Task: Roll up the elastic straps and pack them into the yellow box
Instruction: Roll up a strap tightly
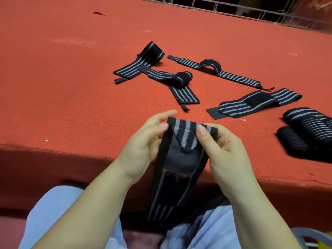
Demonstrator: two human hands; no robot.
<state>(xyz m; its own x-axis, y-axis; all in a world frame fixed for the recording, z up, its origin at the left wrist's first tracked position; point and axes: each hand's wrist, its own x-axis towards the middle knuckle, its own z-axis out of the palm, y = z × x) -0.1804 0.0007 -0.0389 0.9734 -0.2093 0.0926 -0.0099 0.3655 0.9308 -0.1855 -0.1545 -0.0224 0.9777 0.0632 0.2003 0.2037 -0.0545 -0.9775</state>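
I hold a black elastic strap with grey stripes (179, 159) by its top end above the near edge of the red table (71, 87). My left hand (143, 141) pinches its left corner and my right hand (221, 150) pinches the right corner. The strap's top is folded over and the rest hangs down toward my lap. Several more striped straps lie unrolled on the table: one at the far left (142, 60), one crossing it (172, 81), a wavy one (217, 69) and a folded one (255, 103). A sliver of yellow (321, 246) shows at the bottom right corner.
Rolled straps (309, 132) are piled at the table's right edge. A metal grid fence (251, 9) runs behind the table. My light blue trousers (53, 212) are below the table edge. A grey chair arm (309, 234) sits at bottom right.
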